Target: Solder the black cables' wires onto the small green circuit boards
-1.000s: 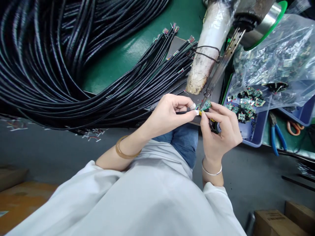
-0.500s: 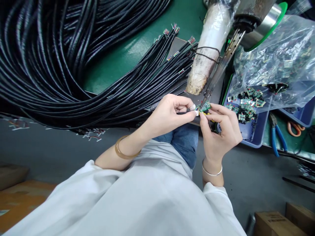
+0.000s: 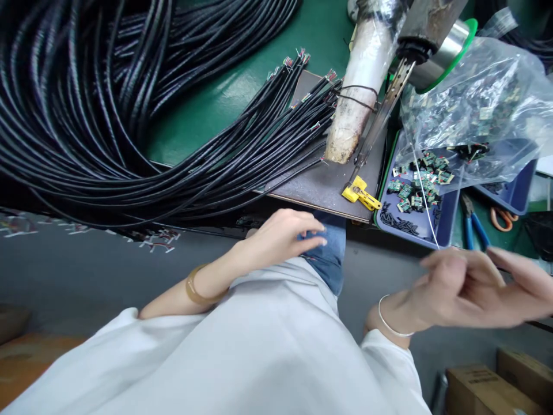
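Note:
My left hand hovers over my lap, just off the near table edge. Its thumb and fingers are apart, with nothing between them. Out past the edge on the right is my right hand, smeared by motion, its fingers curled. A thin, pale strand of solder wire runs from the upper right down to its fingers; the exact grip is blurred. Beneath the soldering iron's tip, a yellow clip-like holder lies on the dark board. Black cables with stripped, coloured wire ends lie left of the iron.
A blue tray holds small green circuit boards and black bits. Behind it lie a clear plastic bag of boards and a solder spool. Blue-handled pliers and orange-handled scissors are on the right.
Both hands have left the iron tip and parted: the left moved down toward my lap, the right swung down and right. The green board and cable they held are out of them; the yellow holder is uncovered.

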A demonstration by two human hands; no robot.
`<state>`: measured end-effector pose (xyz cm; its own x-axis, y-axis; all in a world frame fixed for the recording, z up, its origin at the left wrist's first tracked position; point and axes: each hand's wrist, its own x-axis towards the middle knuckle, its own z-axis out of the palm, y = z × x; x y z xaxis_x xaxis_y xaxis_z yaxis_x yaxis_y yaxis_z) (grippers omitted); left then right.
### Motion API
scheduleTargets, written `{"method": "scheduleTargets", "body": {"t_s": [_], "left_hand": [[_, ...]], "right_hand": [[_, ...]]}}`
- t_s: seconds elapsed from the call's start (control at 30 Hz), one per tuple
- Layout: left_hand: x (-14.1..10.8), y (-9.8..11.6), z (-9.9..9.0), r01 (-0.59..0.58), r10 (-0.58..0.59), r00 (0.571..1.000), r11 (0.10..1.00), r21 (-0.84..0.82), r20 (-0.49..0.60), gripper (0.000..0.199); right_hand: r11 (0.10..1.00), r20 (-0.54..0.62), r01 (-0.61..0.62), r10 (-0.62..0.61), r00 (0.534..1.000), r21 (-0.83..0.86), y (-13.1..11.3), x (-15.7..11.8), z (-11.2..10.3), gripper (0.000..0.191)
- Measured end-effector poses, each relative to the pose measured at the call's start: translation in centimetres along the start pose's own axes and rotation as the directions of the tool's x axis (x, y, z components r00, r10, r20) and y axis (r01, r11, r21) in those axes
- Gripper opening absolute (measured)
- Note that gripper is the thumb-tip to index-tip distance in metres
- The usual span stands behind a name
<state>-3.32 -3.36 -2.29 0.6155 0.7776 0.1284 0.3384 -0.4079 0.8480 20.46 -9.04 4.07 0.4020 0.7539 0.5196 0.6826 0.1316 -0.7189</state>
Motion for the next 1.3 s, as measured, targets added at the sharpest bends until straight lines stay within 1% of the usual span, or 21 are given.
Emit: {"method": "scheduleTargets", "body": {"t_s": [0.03,0.07,0.13,0.17,0.23,0.3,0.37,0.47,0.53,0.57,0.6,0.67,0.7,0.73,0.8,0.87,0.93,1.0,1.1,1.2,1.3], "left_hand": [[0.2,-0.1,-0.3,-0.002,0.005,0.99,1.0,0.018,-0.14,0.014],[0.5,-0.2,-0.7,-0.003,0.019,0.962,0.998,0.057,-0.272,0.015],[1.8,-0.5,-1.7,0.038,0.071,0.88,0.975,0.219,-0.47,0.016],[2.6,-0.8,-2.2,0.085,0.092,0.86,0.944,0.319,-0.501,0.016],[4.3,-1.4,-2.7,0.164,0.106,0.863,0.866,0.473,-0.494,0.018],[5.6,-1.9,-2.7,0.209,0.079,0.881,0.82,0.532,-0.467,0.016],[6.0,-1.6,-2.2,0.162,0.092,0.901,0.836,0.524,-0.425,0.016],[4.9,0.2,-1.2,-0.001,0.106,0.954,0.937,0.349,-0.282,0.014],[3.3,1.7,-0.7,-0.088,0.099,0.993,0.981,0.171,-0.057,0.016],[2.4,2.3,-0.6,-0.117,0.109,0.991,0.988,0.104,0.079,0.017],[1.5,2.8,-0.5,-0.138,0.133,0.969,0.99,0.011,0.207,0.02],[0.0,2.9,-0.6,-0.073,0.202,0.875,0.953,-0.293,0.44,0.021],[-0.6,2.6,-0.7,0.044,0.216,0.834,0.892,-0.451,0.507,0.02],[-1.1,2.2,-0.7,0.187,0.206,0.819,0.787,-0.588,0.536,0.021],[-1.6,1.2,-0.7,0.388,0.096,0.863,0.499,-0.774,0.495,0.025],[-1.5,0.4,-0.6,0.401,-0.104,0.916,0.249,-0.881,0.387,0.03],[-0.9,0.1,-0.3,0.329,-0.29,0.916,0.141,-0.934,0.279,0.029],[0.0,0.1,0.0,0.268,-0.397,0.898,0.15,-0.952,0.191,0.027],[1.4,0.6,0.3,0.209,-0.441,0.895,0.267,-0.941,0.074,0.023],[2.4,1.3,0.4,0.203,-0.433,0.901,0.407,-0.89,0.007,0.021],[3.2,2.1,0.1,0.201,-0.43,0.901,0.523,-0.829,-0.053,0.022]], "right_hand": [[1.0,-0.031,0.009,-0.01,0.999,-0.013,0.2,0.3,0.1,0.027],[0.999,0.016,-0.017,0.017,1.0,-0.029,0.5,0.8,0.3,0.024],[0.989,0.192,-0.07,0.095,0.977,-0.128,1.8,1.9,1.2,0.012],[0.983,0.207,-0.044,0.082,0.975,-0.18,2.7,2.5,1.7,0.013],[0.932,0.23,0.071,0.014,0.973,-0.356,4.5,4.0,2.9,0.012],[0.898,0.299,0.153,-0.026,0.954,-0.412,5.9,5.3,4.0,0.006],[0.891,0.403,0.21,-0.034,0.915,-0.403,6.7,6.4,4.8,0.006],[0.872,0.504,0.279,-0.043,0.863,-0.403,6.8,7.3,5.2,0.009],[0.849,0.523,0.318,-0.058,0.85,-0.422,6.7,7.4,5.2,0.008],[0.841,0.52,0.328,-0.066,0.851,-0.431,6.7,7.4,5.0,0.007],[0.838,0.513,0.33,-0.071,0.856,-0.435,6.7,7.4,4.9,0.007],[0.849,0.482,0.307,-0.071,0.873,-0.431,6.8,7.2,4.5,0.007],[0.863,0.456,0.281,-0.066,0.887,-0.421,6.8,7.1,4.3,0.008],[0.882,0.42,0.242,-0.056,0.906,-0.405,6.7,6.9,4.1,0.009],[0.933,0.316,0.132,-0.022,0.949,-0.334,6.0,6.5,3.5,0.009],[0.987,0.222,0.013,0.024,0.975,-0.163,4.8,6.0,2.9,0.011],[0.995,0.182,-0.068,0.054,0.982,0.073,3.2,5.3,2.5,0.016],[0.955,0.169,-0.118,0.073,0.983,0.272,1.6,4.5,2.2,0.022],[0.89,0.208,-0.187,0.107,0.972,0.416,-0.1,2.7,2.5,0.024],[0.868,0.27,-0.235,0.122,0.955,0.438,-0.7,0.9,3.4,0.021],[0.928,0.195,-0.146,0.082,0.977,0.343,-0.6,-0.6,4.7,0.017]]}}
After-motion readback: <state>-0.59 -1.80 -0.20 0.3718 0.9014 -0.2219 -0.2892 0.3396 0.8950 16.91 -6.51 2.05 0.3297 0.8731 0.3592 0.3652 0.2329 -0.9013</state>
